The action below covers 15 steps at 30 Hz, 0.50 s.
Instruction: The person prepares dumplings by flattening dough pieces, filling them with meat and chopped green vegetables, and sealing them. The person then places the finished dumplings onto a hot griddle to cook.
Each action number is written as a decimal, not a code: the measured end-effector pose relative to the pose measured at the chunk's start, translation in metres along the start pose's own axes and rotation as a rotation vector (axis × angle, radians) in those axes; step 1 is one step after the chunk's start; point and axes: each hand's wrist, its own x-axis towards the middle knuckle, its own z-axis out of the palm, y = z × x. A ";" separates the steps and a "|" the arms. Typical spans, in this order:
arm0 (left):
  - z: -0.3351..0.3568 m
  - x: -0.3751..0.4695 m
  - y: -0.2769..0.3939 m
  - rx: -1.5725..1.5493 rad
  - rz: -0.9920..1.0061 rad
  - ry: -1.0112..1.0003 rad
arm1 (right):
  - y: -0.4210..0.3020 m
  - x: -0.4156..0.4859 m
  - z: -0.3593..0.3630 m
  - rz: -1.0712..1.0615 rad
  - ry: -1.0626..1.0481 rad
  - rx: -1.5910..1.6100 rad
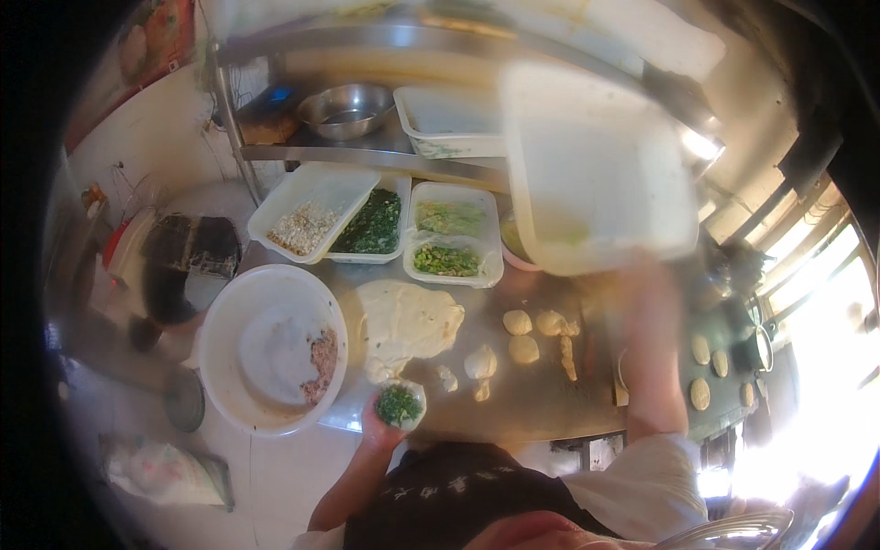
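Observation:
My left hand cups a piece of dough topped with chopped green filling. It is just off the table's front edge, right of a big white plastic tub with some pinkish minced filling stuck to one side. My right hand, blurred, grips the near edge of a white plastic tray raised over the back right of the table. Between the hands lie a large slab of dough and several small dough pieces, some rounded and some ragged.
Along the table's back stand plastic boxes of chopped white filling, dark greens and lighter chopped vegetables. A steel bowl and a white box sit on the metal shelf. Flat dough rounds lie on a dark griddle.

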 end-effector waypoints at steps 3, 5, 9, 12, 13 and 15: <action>0.002 0.005 -0.006 -0.020 -0.012 -0.008 | -0.051 0.038 0.052 -0.190 -0.044 -0.301; 0.006 0.008 -0.013 -0.023 -0.023 -0.004 | -0.093 0.079 0.096 -0.230 -0.031 -0.214; 0.017 0.016 -0.030 0.044 -0.032 0.021 | -0.117 0.127 0.146 -0.687 -0.187 -0.028; 0.025 0.018 -0.038 0.051 -0.037 0.005 | -0.061 0.150 0.166 -1.523 -0.278 -1.032; 0.028 0.018 -0.039 0.024 -0.046 0.090 | -0.047 0.161 0.171 -1.476 -0.263 -1.080; 0.035 0.017 -0.038 0.143 0.020 0.000 | -0.028 0.192 0.187 -1.514 -0.298 -1.192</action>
